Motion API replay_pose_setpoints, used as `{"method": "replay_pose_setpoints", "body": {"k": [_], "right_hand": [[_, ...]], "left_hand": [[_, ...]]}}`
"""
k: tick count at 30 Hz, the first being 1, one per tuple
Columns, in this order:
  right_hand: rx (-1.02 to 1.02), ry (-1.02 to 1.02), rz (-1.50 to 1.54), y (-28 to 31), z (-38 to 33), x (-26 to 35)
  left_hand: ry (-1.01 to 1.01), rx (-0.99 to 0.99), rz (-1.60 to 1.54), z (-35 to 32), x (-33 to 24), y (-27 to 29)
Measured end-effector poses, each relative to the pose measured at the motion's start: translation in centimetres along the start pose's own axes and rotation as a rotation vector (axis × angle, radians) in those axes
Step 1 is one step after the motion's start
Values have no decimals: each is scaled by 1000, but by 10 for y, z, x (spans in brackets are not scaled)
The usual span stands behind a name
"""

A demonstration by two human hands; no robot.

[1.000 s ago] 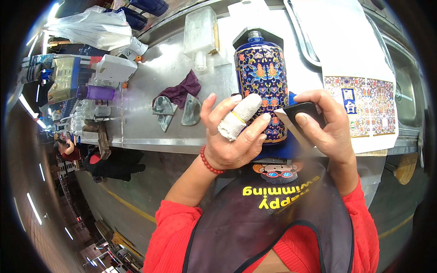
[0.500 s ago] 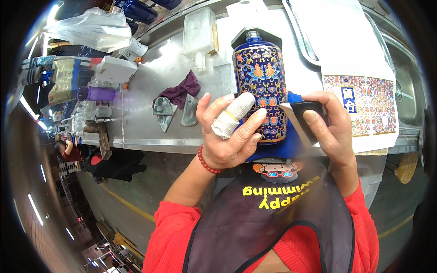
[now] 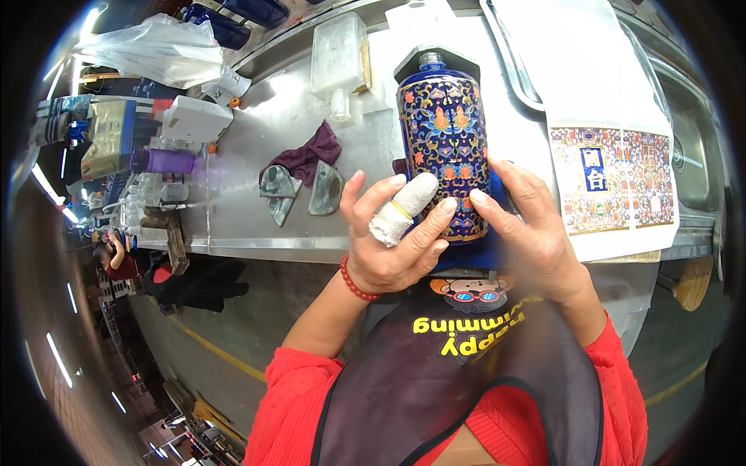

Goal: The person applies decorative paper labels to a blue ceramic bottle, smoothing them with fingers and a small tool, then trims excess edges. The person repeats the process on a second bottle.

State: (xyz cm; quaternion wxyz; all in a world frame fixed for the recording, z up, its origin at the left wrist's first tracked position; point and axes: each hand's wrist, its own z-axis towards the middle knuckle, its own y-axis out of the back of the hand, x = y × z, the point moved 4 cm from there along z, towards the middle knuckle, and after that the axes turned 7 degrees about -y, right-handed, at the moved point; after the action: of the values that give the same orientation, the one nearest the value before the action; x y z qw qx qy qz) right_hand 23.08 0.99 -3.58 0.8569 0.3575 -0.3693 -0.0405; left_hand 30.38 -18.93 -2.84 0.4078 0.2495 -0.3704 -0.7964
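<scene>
A dark blue glass bottle (image 3: 444, 132) with a colourful floral pattern lies neck away from me, on a blue cloth (image 3: 497, 190). On its lower left side rest the fingertips of my left hand (image 3: 392, 241), fingers spread. One of those fingers wears a white fabric cover (image 3: 410, 203) bound with a yellow band. My right hand (image 3: 536, 233) lies along the bottle's lower right side, thumb and forefinger stretched apart and touching its face and edge. Its other fingers are partly hidden, and I see no tool in it.
Left of the bottle lie a purple cloth (image 3: 315, 154) and grey-green scraper-like pieces (image 3: 325, 190). A clear square bottle (image 3: 339, 58) lies beyond. Patterned decal sheets (image 3: 610, 182) lie to the right, near a sink (image 3: 695, 167). A purple bottle (image 3: 167, 161) stands far left.
The black, pale-edged scraper that my right hand held is out of sight. That hand has moved left onto the bottle. My left hand has shifted slightly down.
</scene>
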Motion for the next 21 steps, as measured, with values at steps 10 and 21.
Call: {"method": "replay_pose_setpoints", "body": {"k": [10, 21], "right_hand": [[25, -26, 38, -7, -7, -2], [-26, -35, 16, -19, -12, -9]], "left_hand": [[23, 12, -13, -4, 0, -2], [17, 11, -21, -1, 0, -3]]}}
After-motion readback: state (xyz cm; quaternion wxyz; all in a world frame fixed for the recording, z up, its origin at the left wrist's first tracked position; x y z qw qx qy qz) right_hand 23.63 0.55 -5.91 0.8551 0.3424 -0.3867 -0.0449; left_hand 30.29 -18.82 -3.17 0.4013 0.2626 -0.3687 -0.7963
